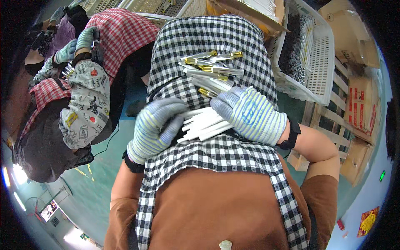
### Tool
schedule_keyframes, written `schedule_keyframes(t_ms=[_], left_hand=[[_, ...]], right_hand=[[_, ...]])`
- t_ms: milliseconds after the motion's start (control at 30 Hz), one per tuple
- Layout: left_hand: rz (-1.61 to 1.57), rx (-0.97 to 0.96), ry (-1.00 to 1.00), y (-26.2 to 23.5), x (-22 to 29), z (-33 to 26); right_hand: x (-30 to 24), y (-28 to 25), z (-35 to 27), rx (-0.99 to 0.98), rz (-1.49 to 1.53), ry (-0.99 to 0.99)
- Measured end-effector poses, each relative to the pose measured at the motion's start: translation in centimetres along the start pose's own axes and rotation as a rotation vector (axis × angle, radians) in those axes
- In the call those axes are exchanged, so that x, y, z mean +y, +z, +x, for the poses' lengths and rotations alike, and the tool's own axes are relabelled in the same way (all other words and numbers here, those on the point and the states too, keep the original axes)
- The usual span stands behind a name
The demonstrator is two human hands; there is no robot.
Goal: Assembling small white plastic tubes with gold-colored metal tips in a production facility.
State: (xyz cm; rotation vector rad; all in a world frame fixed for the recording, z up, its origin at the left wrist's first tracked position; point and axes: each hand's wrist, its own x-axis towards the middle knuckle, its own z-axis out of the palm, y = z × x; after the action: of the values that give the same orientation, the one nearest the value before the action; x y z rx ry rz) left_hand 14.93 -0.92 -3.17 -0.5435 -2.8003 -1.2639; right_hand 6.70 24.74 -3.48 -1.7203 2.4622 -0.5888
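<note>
A bunch of slim white tubes lies across my lap between my hands. My right hand, in a striped knit glove, closes over the bunch's right end; its fingers are bent and their tips partly hidden. On the left, my left hand, gloved alike and slightly blurred, has thumb and fingers apart beside the tubes' left ends, nothing visible between them. Beyond my hands, several silver tubes with gold bands lie loosely on my black-and-white checked apron. The nearest silver ones reach up to my right fingertips.
A white plastic basket of tubes stands at the right on a wooden pallet. Cardboard boxes are stacked beside it. A carton of white pieces sits ahead. Close on my left, a co-worker in a patterned sleeve works.
</note>
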Motion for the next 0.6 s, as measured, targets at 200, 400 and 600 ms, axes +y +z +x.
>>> schedule_keyframes(t_ms=[200,400,600], left_hand=[[-0.196,-0.197,-0.1,-0.2,0.7,-1.0],[-0.176,-0.383,-0.082,-1.8,1.4,0.7],[0.107,-0.51,-0.052,-4.2,2.7,3.7]], right_hand=[[-0.5,0.0,-0.2,-0.043,-0.185,0.041],[-1.0,-0.6,0.0,-0.22,0.055,0.062],[0.1,-2.3,0.3,-0.026,0.265,-0.138]])
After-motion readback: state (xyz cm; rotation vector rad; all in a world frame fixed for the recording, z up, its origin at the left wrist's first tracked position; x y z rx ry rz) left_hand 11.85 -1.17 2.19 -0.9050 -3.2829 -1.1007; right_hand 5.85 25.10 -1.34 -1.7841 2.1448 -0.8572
